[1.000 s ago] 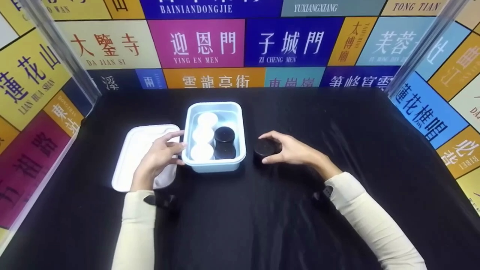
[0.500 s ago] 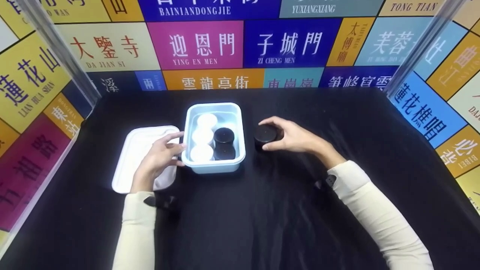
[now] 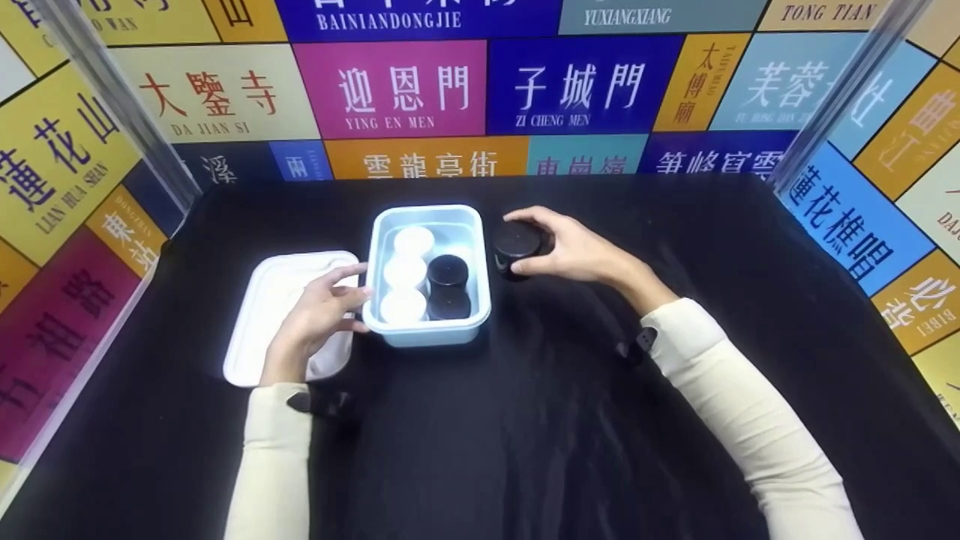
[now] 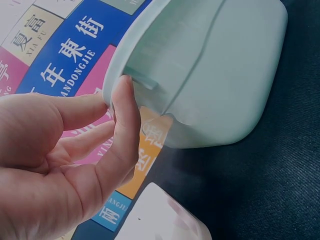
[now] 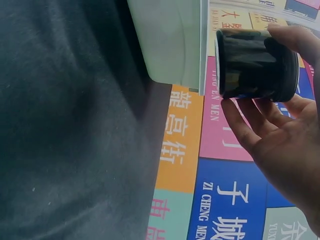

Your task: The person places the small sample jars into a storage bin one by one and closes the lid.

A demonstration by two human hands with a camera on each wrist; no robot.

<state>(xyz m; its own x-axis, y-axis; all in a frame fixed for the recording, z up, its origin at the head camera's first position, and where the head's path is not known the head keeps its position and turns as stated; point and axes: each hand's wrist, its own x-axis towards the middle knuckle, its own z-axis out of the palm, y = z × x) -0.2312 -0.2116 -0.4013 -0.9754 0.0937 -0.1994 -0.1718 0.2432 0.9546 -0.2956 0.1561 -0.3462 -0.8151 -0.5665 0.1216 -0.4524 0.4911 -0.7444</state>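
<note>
A pale blue-green plastic container (image 3: 435, 337) stands at the middle of the table in the head view. Several white round-topped jars (image 3: 403, 306) line its left side, and two black jars (image 3: 448, 270) sit at its right; the back right corner holds none. My left hand (image 3: 319, 307) pinches the left rim of the container between thumb and fingers, as the left wrist view also shows. Just right of the container, my right hand (image 3: 577, 251) grips another black jar (image 3: 517, 241) around its sides. In the right wrist view this jar (image 5: 255, 65) is off the table, beside the container wall.
A white lid (image 3: 259, 330) lies flat to the left of the container, partly under my left forearm and hand. Black cloth (image 3: 450, 435) covers the table. Panels with printed characters (image 3: 390, 90) stand behind and at both sides, with clear posts (image 3: 840, 97) at the corners.
My right hand has lifted the black jar and carried it away from me and slightly left, toward the container's right rim. My left hand and the container have stayed put.
</note>
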